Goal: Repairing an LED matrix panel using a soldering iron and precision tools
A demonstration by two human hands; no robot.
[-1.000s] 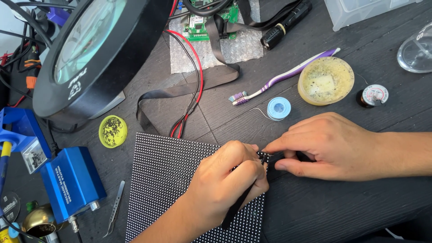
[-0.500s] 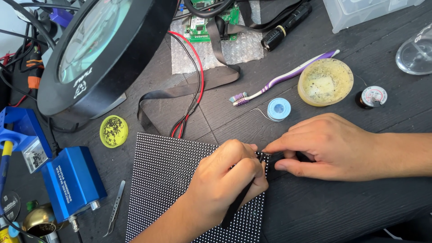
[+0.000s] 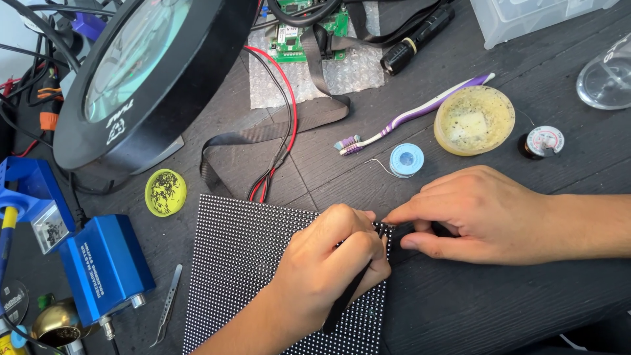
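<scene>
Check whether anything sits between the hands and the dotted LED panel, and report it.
Nothing visible does. The left hand rests on the LED panel, holding a thin black tool; the right hand touches the panel's top right corner.

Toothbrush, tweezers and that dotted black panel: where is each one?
toothbrush [image 3: 420, 117], head view, middle of its purple-and-white handle.
tweezers [image 3: 167, 304], head view, midway along the metal arms.
dotted panel [image 3: 240, 263], head view, bare surface left of the hands.
</scene>
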